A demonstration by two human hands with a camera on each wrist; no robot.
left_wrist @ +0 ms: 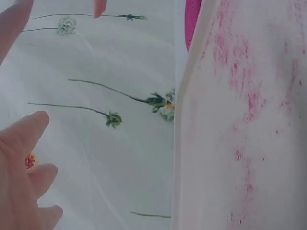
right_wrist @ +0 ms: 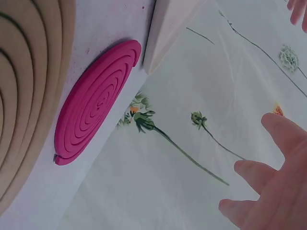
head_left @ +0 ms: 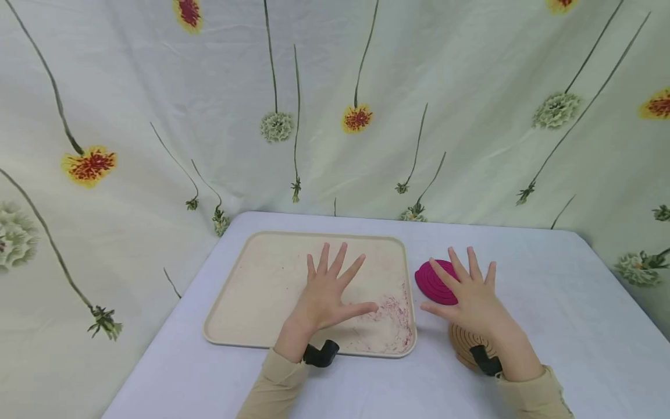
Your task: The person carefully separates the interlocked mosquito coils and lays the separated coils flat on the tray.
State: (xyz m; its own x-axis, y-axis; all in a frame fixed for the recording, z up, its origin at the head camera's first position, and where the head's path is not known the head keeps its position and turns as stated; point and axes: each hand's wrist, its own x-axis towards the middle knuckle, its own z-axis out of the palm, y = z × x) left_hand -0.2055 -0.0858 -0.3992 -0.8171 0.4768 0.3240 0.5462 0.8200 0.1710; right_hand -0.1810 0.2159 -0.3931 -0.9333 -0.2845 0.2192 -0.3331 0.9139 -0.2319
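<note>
Pink coaster (head_left: pixel 435 281) lies flat on the worktop (head_left: pixel 549 302), just under the fingertips of the right hand (head_left: pixel 473 299), fingers (head_left: pixel 456 266) spread straight and holding nothing. It looks like ridged rubber: light, bendy, grippy rather than slick, not fragile; I'd lift it by pinching the rim on the fingertip side. A tan coaster (head_left: pixel 466 343) sits back under the wrist. Left hand (head_left: pixel 327 291) hovers flat, fingers splayed and empty, over the pink-stained tray (head_left: pixel 251 279) just beside the pink coaster
</note>
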